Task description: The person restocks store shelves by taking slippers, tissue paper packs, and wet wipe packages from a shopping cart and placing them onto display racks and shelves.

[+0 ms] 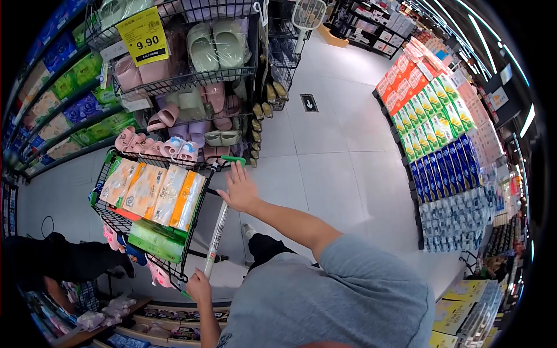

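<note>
A shopping cart [191,227] with a dark wire basket stands in front of me. My right hand [239,188] lies palm down at the upper end of the white cart handle [217,239], its fingers spread beside the green corner piece [234,159]. At the handle's lower end, the fingers of my left hand [199,286] are wrapped round the bar. The basket holds several orange and white tissue packs [145,188] and a green pack [155,239]. Pink slippers [159,275] hang at the basket's lower side.
Slippers fill a wire rack [191,83] under a yellow price sign [144,36]. Packaged goods line the left shelves [64,87]. Stacked tissue packs [429,124] stand at the right. A person in dark clothes [64,262] is at the lower left, near the cart. Grey tiles [322,174] cover the floor.
</note>
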`<act>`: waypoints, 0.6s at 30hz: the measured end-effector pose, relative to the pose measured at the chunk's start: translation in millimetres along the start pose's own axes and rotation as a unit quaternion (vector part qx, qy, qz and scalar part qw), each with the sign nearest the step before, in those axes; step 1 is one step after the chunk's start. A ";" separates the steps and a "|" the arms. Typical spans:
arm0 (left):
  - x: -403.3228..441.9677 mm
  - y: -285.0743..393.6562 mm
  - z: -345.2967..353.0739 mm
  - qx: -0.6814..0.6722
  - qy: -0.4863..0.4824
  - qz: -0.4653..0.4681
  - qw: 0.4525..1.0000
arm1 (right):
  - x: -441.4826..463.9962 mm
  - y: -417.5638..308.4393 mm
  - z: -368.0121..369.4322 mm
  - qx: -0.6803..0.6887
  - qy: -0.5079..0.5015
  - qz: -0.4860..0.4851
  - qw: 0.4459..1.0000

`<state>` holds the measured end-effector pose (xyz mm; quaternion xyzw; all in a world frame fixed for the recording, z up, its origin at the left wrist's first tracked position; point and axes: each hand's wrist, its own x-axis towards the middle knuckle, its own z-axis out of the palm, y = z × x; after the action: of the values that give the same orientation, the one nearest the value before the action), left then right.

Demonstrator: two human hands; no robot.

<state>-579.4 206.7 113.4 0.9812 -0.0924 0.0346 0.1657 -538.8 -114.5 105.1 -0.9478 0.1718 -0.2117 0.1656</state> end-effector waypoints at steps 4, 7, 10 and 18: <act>-10.9 -2.6 -3.8 0.028 0.013 -0.010 0.999 | -10.8 2.2 -4.5 -0.004 -0.010 -0.029 1.000; -9.7 -10.8 5.2 0.035 -0.003 -0.028 0.999 | -15.7 3.9 4.2 -0.006 -0.007 -0.048 0.999; -17.0 -6.4 6.9 0.047 -0.022 -0.048 0.998 | -19.9 10.8 4.6 0.008 0.008 -0.074 0.997; 3.0 -21.7 17.3 0.045 -0.045 -0.098 0.993 | -3.4 2.9 11.6 0.008 -0.001 -0.110 0.994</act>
<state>-571.6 220.6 90.4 0.9925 -0.0012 -0.0216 0.1201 -537.1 -112.9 92.8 -0.9598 0.0644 -0.2287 0.1493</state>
